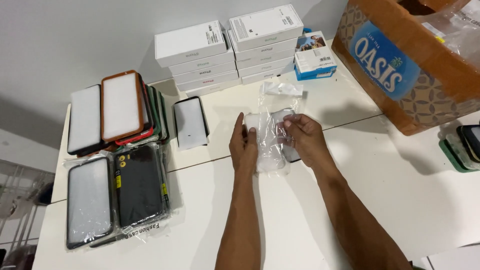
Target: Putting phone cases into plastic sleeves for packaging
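Clear plastic sleeve [270, 132] with a phone case inside, held by both hands over the middle of the white tabletop [400, 185]. Head view: we see the left hand [243, 146] gripping the sleeve's left edge, thumb on top and fingers curled beneath, while the right hand [305, 140] pinches its right side between thumb and fingertips. Near the tabletop's far edge stand stacked white boxes [230, 47], with a small blue-and-white box [315, 56] just beside them. At the left edge lie piles of bagged phone cases [117, 150], the top one orange-rimmed. A single dark-rimmed case [190, 122] rests between those piles and the hands. A brown cardboard carton [405, 65] occupies the far right corner
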